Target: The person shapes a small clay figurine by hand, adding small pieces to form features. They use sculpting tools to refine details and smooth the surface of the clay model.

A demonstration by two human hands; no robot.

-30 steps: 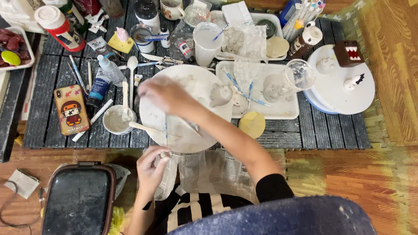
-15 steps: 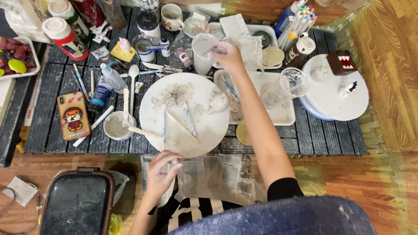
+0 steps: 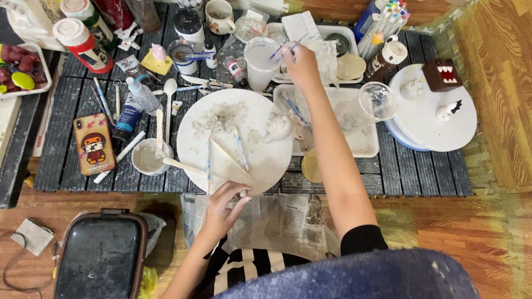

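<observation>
Surface: a low table of dark grey slats (image 3: 421,171), crowded with craft supplies, stood on a warm orange wooden floor (image 3: 499,83).
Room: the view looked straight down; a sheet of newspaper (image 3: 277,221) lay on the floor at the table's near edge, and a black case with a brown rim (image 3: 100,257) sat to its left.
Left hand: the left hand (image 3: 224,207) was closed around a small pale clay piece (image 3: 242,193), pinched between fingers and thumb just over the near rim of the round white plate (image 3: 266,160).
Clay piece: small, rounded, greyish white; too small to tell its shape further.
Right hand: the right hand (image 3: 302,63) reached across the table, fingers gripping thin blue-handled brushes (image 3: 288,47) above a clear plastic cup of cloudy water (image 3: 260,66).
Plate: smeared with grey clay residue, with several thin tools lying across it and a white clay lump (image 3: 279,126) near its right edge.
Left of plate: a small white bowl (image 3: 148,158) with a wooden stick resting in it, and a phone in a cartoon case (image 3: 94,144).
Right of plate: a white rectangular tray (image 3: 366,147), then a round white turntable (image 3: 438,127) carrying a brown box-shaped figure (image 3: 441,75) and a small white figure (image 3: 448,111).
</observation>
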